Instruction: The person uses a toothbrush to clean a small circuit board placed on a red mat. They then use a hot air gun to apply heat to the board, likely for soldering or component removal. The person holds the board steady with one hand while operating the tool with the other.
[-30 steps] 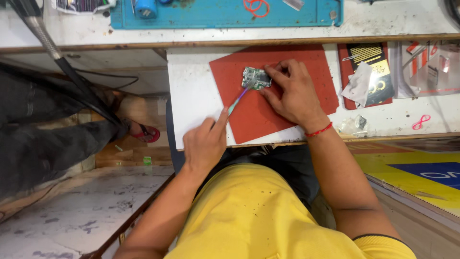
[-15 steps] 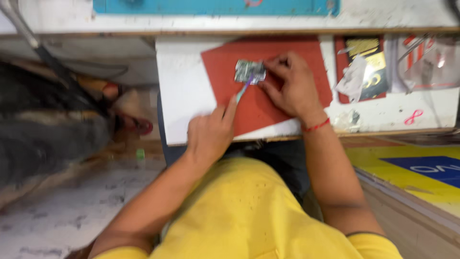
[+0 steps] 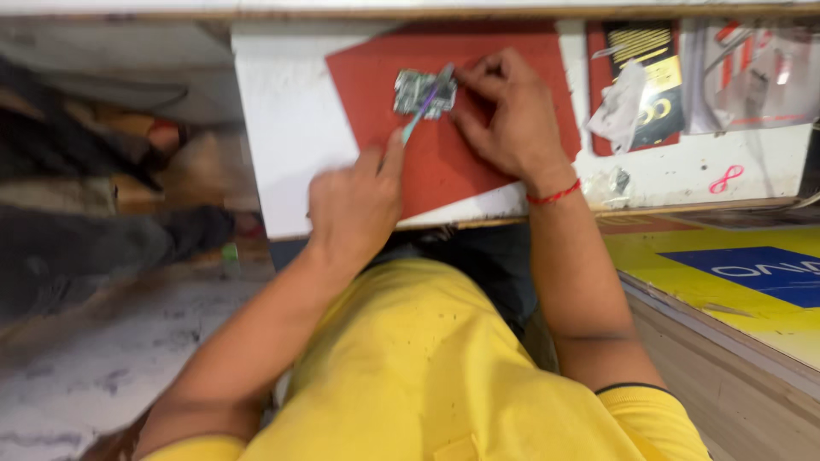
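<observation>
Currently right hand (image 3: 512, 119) pins circuit board (image 3: 424, 92) at its right edge. Left hand (image 3: 354, 205), below, grips tool (image 3: 424, 107) touching it. Red mat (image 3: 444, 162) on white table (image 3: 282, 128).

I sit at a small repair workshop bench: a scuffed white worktop (image 3: 290, 128) carries a red work mat (image 3: 461, 171) with a little circuit board (image 3: 423, 92) on it, plastic parts bags (image 3: 743, 68) alongside, bare floor (image 3: 77, 376) below.

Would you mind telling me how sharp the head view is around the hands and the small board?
Head view: motion blur throughout; the left hand and thin purple-handled tool smear, the small silvery circuit board lacks detail, the right hand is slightly clearer; lighting even, no glare.
</observation>
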